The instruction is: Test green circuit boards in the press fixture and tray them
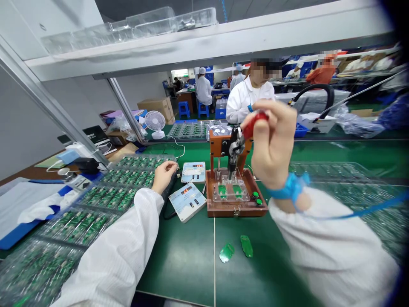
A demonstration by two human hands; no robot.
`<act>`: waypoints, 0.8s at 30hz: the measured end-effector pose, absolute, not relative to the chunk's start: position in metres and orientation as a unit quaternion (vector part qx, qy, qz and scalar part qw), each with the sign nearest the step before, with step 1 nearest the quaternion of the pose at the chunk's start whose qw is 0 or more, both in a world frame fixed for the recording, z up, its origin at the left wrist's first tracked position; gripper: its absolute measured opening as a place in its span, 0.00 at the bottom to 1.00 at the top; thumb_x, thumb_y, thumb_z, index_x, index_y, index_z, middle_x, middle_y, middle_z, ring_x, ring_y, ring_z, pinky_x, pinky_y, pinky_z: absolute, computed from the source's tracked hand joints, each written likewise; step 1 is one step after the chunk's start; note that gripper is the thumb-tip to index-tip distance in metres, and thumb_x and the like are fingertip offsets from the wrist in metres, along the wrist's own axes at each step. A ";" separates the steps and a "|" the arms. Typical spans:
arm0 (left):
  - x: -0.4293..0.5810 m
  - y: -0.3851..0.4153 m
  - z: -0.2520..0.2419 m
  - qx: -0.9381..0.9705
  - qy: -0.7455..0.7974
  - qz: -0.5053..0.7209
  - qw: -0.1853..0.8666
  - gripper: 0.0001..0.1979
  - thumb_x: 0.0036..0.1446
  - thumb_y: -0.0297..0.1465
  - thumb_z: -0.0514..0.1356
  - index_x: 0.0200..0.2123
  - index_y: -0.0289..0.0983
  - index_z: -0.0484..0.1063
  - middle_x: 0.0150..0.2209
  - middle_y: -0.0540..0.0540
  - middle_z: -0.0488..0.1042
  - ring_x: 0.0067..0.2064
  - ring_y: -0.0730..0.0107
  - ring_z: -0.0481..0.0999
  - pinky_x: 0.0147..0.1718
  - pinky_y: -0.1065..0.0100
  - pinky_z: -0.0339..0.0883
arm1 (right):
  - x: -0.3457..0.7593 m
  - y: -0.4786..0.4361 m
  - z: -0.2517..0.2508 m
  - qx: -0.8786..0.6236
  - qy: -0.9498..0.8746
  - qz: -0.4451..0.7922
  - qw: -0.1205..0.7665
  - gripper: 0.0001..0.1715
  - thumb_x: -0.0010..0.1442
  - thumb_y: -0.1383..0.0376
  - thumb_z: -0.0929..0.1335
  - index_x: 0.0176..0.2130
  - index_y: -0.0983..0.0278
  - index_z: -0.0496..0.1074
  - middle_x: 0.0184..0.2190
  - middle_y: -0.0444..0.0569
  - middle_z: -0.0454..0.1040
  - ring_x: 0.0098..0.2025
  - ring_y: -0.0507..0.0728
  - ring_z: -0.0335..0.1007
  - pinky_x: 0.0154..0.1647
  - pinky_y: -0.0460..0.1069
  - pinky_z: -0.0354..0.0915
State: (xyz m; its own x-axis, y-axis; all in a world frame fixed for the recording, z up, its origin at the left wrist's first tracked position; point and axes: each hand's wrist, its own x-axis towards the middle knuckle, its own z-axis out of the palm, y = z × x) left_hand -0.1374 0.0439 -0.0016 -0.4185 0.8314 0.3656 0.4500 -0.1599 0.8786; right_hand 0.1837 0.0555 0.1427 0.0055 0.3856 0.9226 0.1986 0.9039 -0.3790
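Note:
My right hand [271,149] is closed around the red handle [255,123] of a toggle clamp [235,147] on a test fixture [237,209] with a wooden base. Under the clamp, two small green circuit boards [237,190] sit beneath a clear plate. My left hand [164,175] hovers by the right edge of a clear tray of circuit boards [118,187], fingers pinched together; what they hold, if anything, cannot be made out. Two loose green boards, a shiny one [226,253] and a darker one [246,246], lie on the mat before the fixture.
Two white meter boxes [188,202] with red digits stand left of the fixture. More clear trays [373,204] lie at right. A blue wrist strap cord [367,209] trails from my right wrist. Behind are a small fan [155,123] and a co-worker [247,98]; a shelf [191,40] spans overhead.

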 end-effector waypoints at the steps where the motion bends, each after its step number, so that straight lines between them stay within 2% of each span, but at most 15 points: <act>1: -0.137 0.044 -0.001 0.514 0.626 0.563 0.167 0.15 0.48 0.42 0.65 0.33 0.37 0.78 0.32 0.43 0.79 0.33 0.62 0.76 0.38 0.63 0.69 | 0.182 0.064 0.161 -0.214 -0.710 0.095 0.665 0.22 0.76 0.50 0.58 0.58 0.56 0.70 0.48 0.48 0.77 0.50 0.58 0.78 0.52 0.54 0.74; 4: -0.136 0.043 0.000 0.519 0.627 0.557 0.163 0.15 0.48 0.42 0.65 0.32 0.37 0.78 0.30 0.44 0.79 0.32 0.62 0.76 0.37 0.63 0.69 | 0.176 0.101 0.203 -0.222 -0.741 0.174 0.609 0.27 0.74 0.49 0.57 0.54 0.64 0.72 0.41 0.45 0.79 0.43 0.50 0.79 0.45 0.44 0.71; 6: -0.136 0.044 -0.001 0.523 0.629 0.553 0.160 0.14 0.48 0.42 0.64 0.32 0.37 0.78 0.30 0.44 0.79 0.32 0.62 0.76 0.37 0.63 0.69 | 0.172 0.129 0.216 -0.256 -0.756 0.226 0.559 0.28 0.74 0.53 0.56 0.52 0.70 0.73 0.34 0.41 0.78 0.38 0.47 0.78 0.43 0.42 0.68; 10: -0.137 0.044 -0.002 0.536 0.636 0.535 0.149 0.14 0.49 0.42 0.63 0.33 0.37 0.78 0.32 0.44 0.80 0.32 0.62 0.76 0.37 0.63 0.69 | 0.162 0.166 0.211 -0.320 -0.751 0.275 0.507 0.17 0.72 0.70 0.62 0.40 0.71 0.78 0.27 0.43 0.76 0.35 0.52 0.77 0.45 0.49 0.72; 12: -0.136 0.043 -0.002 0.546 0.640 0.523 0.139 0.14 0.50 0.42 0.63 0.34 0.37 0.79 0.33 0.44 0.80 0.33 0.61 0.77 0.38 0.63 0.69 | 0.160 0.172 0.203 -0.330 -0.755 0.273 0.497 0.18 0.70 0.71 0.61 0.34 0.69 0.78 0.27 0.45 0.75 0.37 0.55 0.77 0.48 0.53 0.72; 14: -0.135 0.042 -0.001 0.557 0.642 0.510 0.129 0.13 0.51 0.41 0.62 0.34 0.38 0.79 0.34 0.44 0.80 0.34 0.60 0.77 0.39 0.62 0.68 | 0.165 0.170 0.193 -0.328 -0.756 0.262 0.502 0.17 0.69 0.70 0.61 0.35 0.67 0.78 0.29 0.46 0.76 0.40 0.57 0.76 0.51 0.56 0.71; 17: -0.127 0.040 0.006 0.580 0.639 0.492 0.113 0.10 0.53 0.38 0.62 0.33 0.38 0.79 0.34 0.44 0.80 0.35 0.59 0.77 0.39 0.62 0.68 | 0.189 0.156 0.167 -0.313 -0.750 0.185 0.553 0.11 0.67 0.66 0.66 0.46 0.62 0.76 0.39 0.48 0.78 0.47 0.59 0.74 0.56 0.57 0.68; 20: -0.103 0.036 0.015 0.611 0.626 0.475 0.097 0.08 0.56 0.35 0.61 0.33 0.39 0.79 0.35 0.45 0.80 0.36 0.59 0.77 0.42 0.61 0.69 | 0.221 0.130 0.117 -0.340 -0.709 0.121 0.606 0.17 0.63 0.63 0.68 0.53 0.61 0.72 0.45 0.51 0.77 0.49 0.60 0.73 0.51 0.57 0.69; 22: -0.079 0.031 0.019 0.656 0.602 0.445 0.095 0.08 0.59 0.33 0.60 0.35 0.40 0.80 0.37 0.45 0.80 0.39 0.58 0.77 0.44 0.60 0.69 | 0.237 0.108 0.074 -0.401 -0.691 0.122 0.588 0.17 0.63 0.59 0.68 0.50 0.63 0.72 0.47 0.53 0.76 0.49 0.62 0.72 0.47 0.57 0.70; 24: -0.052 0.023 0.020 0.712 0.571 0.396 0.099 0.09 0.62 0.33 0.60 0.38 0.41 0.81 0.40 0.44 0.80 0.43 0.55 0.77 0.46 0.59 0.69 | 0.243 0.086 0.034 -0.426 -0.723 0.124 0.531 0.15 0.64 0.57 0.67 0.45 0.63 0.75 0.46 0.55 0.76 0.49 0.64 0.71 0.48 0.61 0.69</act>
State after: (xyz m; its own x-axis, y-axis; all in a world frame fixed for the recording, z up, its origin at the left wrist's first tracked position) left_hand -0.0517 0.0233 0.0196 0.0340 0.8924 0.4499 0.7351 -0.3273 0.5937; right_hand 0.2434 0.0856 0.0344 -0.0749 0.7462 0.6616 0.4838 0.6073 -0.6302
